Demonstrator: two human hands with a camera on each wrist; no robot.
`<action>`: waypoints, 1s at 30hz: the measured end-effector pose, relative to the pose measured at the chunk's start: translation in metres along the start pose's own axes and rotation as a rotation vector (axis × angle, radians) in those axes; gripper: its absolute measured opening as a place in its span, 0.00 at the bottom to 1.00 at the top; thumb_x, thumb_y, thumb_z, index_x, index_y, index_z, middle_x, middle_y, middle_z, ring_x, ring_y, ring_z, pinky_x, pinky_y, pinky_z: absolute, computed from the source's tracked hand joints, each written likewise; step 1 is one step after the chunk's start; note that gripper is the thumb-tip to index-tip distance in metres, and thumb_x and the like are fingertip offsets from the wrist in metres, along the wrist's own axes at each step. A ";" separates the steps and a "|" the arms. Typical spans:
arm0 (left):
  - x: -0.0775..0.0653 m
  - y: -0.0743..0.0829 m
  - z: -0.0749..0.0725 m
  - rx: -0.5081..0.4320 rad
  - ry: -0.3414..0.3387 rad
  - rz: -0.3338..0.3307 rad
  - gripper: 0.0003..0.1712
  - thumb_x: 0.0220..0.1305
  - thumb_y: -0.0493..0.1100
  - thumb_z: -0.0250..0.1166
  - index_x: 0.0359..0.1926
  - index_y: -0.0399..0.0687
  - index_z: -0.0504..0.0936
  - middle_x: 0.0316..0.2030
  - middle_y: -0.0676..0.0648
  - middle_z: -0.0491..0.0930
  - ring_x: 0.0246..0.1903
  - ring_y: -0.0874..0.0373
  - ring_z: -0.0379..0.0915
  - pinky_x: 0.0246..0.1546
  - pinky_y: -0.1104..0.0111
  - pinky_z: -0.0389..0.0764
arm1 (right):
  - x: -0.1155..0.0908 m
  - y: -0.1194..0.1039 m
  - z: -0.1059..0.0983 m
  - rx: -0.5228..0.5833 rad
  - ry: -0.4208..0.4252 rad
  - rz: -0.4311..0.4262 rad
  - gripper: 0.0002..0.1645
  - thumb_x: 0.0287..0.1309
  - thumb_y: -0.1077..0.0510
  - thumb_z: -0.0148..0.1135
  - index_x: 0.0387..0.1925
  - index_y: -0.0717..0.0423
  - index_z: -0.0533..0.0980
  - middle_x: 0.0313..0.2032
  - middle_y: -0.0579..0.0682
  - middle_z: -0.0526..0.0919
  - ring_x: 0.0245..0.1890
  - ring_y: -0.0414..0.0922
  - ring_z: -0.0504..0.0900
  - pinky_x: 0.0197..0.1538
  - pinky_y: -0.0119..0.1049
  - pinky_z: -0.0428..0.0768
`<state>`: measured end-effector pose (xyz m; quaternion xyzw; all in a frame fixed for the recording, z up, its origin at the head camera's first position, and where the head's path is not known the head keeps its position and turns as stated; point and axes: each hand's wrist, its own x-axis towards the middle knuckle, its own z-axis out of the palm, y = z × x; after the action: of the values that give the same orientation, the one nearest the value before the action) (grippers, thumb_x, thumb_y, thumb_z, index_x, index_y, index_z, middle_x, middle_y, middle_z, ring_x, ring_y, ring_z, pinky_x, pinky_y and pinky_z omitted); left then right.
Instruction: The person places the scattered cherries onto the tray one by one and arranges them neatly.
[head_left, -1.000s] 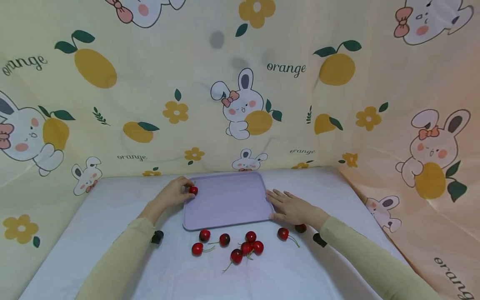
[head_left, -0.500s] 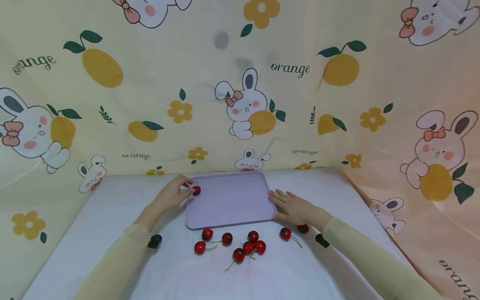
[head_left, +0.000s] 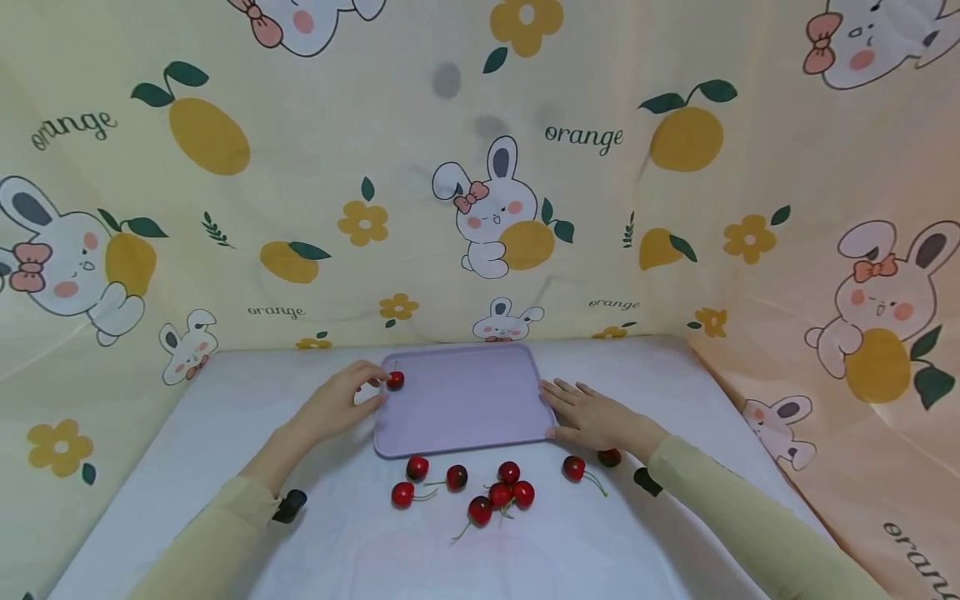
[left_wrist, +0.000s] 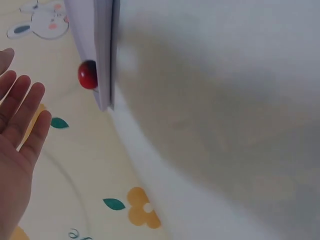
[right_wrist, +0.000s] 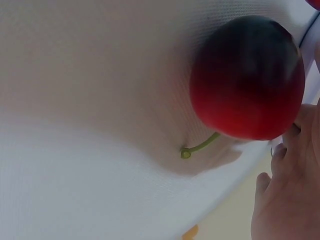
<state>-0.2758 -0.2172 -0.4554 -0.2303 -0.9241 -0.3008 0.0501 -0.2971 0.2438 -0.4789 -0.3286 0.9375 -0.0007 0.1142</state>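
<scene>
A red cherry (head_left: 395,381) with its stem up sits near the left edge of the lilac tray (head_left: 465,400). Beside it is my left hand (head_left: 337,402), its fingers loosely extended at the tray's left rim. In the left wrist view that hand (left_wrist: 17,130) has spread fingers holding nothing, apart from the cherry (left_wrist: 87,75). My right hand (head_left: 596,417) lies with straight fingers against the tray's right edge. Close below its wrist rests a dark red cherry (head_left: 609,457), which looms large in the right wrist view.
In front of the tray several cherries lie on the white tablecloth (head_left: 420,558), among them a tight cluster (head_left: 500,495) and one with a long stem (head_left: 574,468). A patterned cloth (head_left: 360,150) with rabbits and oranges hangs behind the table and along its sides.
My left hand has let go of the cherry on the tray and drawn slightly back to the left. The right hand stays against the tray; the head view has shifted slightly.
</scene>
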 end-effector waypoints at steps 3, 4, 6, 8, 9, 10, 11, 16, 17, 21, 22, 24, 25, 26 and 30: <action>-0.007 0.009 0.001 -0.002 -0.019 0.038 0.19 0.68 0.40 0.71 0.58 0.44 0.82 0.54 0.42 0.82 0.53 0.46 0.80 0.56 0.50 0.83 | -0.001 0.000 0.000 0.004 0.000 0.002 0.51 0.74 0.30 0.49 0.82 0.57 0.53 0.82 0.55 0.51 0.81 0.59 0.49 0.79 0.60 0.51; -0.008 0.011 0.002 -0.003 -0.024 0.058 0.19 0.68 0.40 0.71 0.58 0.44 0.82 0.54 0.42 0.82 0.53 0.47 0.80 0.56 0.50 0.83 | -0.001 0.000 -0.001 0.006 -0.001 0.004 0.51 0.73 0.29 0.49 0.82 0.56 0.53 0.82 0.55 0.51 0.81 0.59 0.48 0.79 0.60 0.51; -0.012 0.015 0.003 -0.003 -0.033 0.102 0.18 0.67 0.39 0.72 0.56 0.44 0.83 0.53 0.44 0.82 0.52 0.48 0.81 0.55 0.52 0.84 | -0.001 0.000 -0.001 0.008 -0.001 0.008 0.51 0.73 0.29 0.49 0.82 0.56 0.53 0.82 0.54 0.50 0.81 0.59 0.48 0.79 0.60 0.50; -0.015 0.018 0.007 0.009 -0.045 0.144 0.17 0.67 0.39 0.72 0.55 0.45 0.83 0.52 0.46 0.82 0.50 0.50 0.81 0.55 0.54 0.84 | -0.001 0.000 0.000 0.009 -0.004 0.013 0.51 0.73 0.29 0.49 0.82 0.56 0.52 0.82 0.54 0.50 0.81 0.58 0.48 0.80 0.59 0.50; -0.016 0.019 0.008 0.013 -0.053 0.165 0.16 0.67 0.38 0.72 0.54 0.44 0.83 0.52 0.46 0.82 0.50 0.50 0.81 0.54 0.54 0.84 | -0.001 0.000 0.000 0.010 -0.004 0.015 0.52 0.73 0.28 0.49 0.82 0.55 0.52 0.82 0.54 0.50 0.81 0.58 0.47 0.80 0.59 0.50; -0.017 0.020 0.010 0.013 -0.067 0.177 0.16 0.67 0.37 0.72 0.54 0.43 0.83 0.51 0.46 0.82 0.49 0.50 0.82 0.54 0.54 0.84 | 0.000 0.001 0.000 0.012 -0.005 0.015 0.52 0.73 0.28 0.49 0.82 0.55 0.52 0.82 0.54 0.50 0.81 0.58 0.47 0.80 0.59 0.50; -0.018 0.021 0.012 0.014 -0.083 0.184 0.16 0.66 0.37 0.72 0.54 0.43 0.82 0.51 0.46 0.82 0.49 0.50 0.82 0.53 0.54 0.84 | 0.000 0.001 0.001 0.013 -0.005 0.015 0.52 0.73 0.28 0.49 0.82 0.55 0.52 0.82 0.54 0.49 0.81 0.58 0.47 0.80 0.59 0.50; -0.020 0.028 0.021 0.005 -0.168 0.196 0.17 0.67 0.38 0.72 0.55 0.43 0.82 0.50 0.44 0.84 0.48 0.49 0.82 0.51 0.53 0.86 | 0.001 0.002 0.002 0.022 -0.003 0.012 0.52 0.72 0.28 0.49 0.82 0.55 0.52 0.82 0.53 0.49 0.81 0.58 0.47 0.80 0.60 0.50; -0.021 0.029 0.023 0.008 -0.177 0.203 0.17 0.67 0.39 0.72 0.55 0.43 0.82 0.49 0.45 0.84 0.48 0.50 0.82 0.51 0.54 0.86 | 0.001 0.002 0.002 0.021 -0.003 0.011 0.52 0.72 0.28 0.48 0.82 0.55 0.52 0.82 0.53 0.49 0.82 0.58 0.47 0.80 0.59 0.49; -0.023 0.034 0.029 0.037 -0.198 0.241 0.16 0.67 0.40 0.72 0.54 0.45 0.84 0.48 0.48 0.85 0.47 0.55 0.81 0.51 0.59 0.85 | 0.000 0.002 0.002 0.026 -0.005 0.010 0.52 0.73 0.28 0.48 0.82 0.55 0.52 0.82 0.53 0.49 0.82 0.58 0.47 0.80 0.59 0.49; -0.023 0.034 0.030 0.042 -0.203 0.247 0.15 0.67 0.40 0.73 0.53 0.45 0.84 0.48 0.49 0.85 0.46 0.56 0.81 0.51 0.60 0.85 | 0.000 0.002 0.001 0.027 -0.007 0.011 0.52 0.73 0.28 0.48 0.82 0.55 0.52 0.82 0.53 0.49 0.82 0.58 0.47 0.80 0.59 0.49; -0.024 0.036 0.033 0.049 -0.223 0.246 0.15 0.67 0.41 0.73 0.53 0.47 0.84 0.48 0.50 0.84 0.46 0.59 0.81 0.51 0.61 0.85 | 0.000 0.002 0.001 0.030 -0.009 0.014 0.52 0.72 0.27 0.48 0.82 0.55 0.52 0.82 0.53 0.49 0.82 0.58 0.47 0.80 0.59 0.49; -0.025 0.037 0.034 0.050 -0.237 0.239 0.15 0.66 0.41 0.73 0.53 0.47 0.84 0.49 0.51 0.84 0.45 0.60 0.80 0.51 0.62 0.85 | 0.000 0.002 0.001 0.031 -0.011 0.016 0.52 0.72 0.27 0.48 0.82 0.55 0.52 0.82 0.53 0.49 0.82 0.58 0.47 0.80 0.59 0.49; -0.025 0.038 0.035 0.050 -0.253 0.230 0.15 0.66 0.41 0.73 0.53 0.48 0.84 0.49 0.51 0.84 0.45 0.61 0.80 0.50 0.62 0.85 | 0.000 0.002 0.001 0.032 -0.012 0.017 0.52 0.72 0.28 0.48 0.82 0.55 0.52 0.82 0.53 0.49 0.82 0.58 0.47 0.80 0.59 0.49; -0.027 0.044 0.037 0.062 -0.313 0.186 0.15 0.66 0.43 0.73 0.53 0.51 0.84 0.48 0.54 0.83 0.44 0.64 0.79 0.48 0.65 0.85 | 0.000 0.001 0.000 0.029 -0.019 0.023 0.52 0.72 0.28 0.48 0.82 0.54 0.51 0.82 0.53 0.49 0.82 0.58 0.47 0.80 0.59 0.49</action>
<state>-0.2302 -0.1754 -0.4680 -0.3573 -0.9041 -0.2268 -0.0597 -0.2977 0.2444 -0.4793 -0.3162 0.9400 -0.0097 0.1279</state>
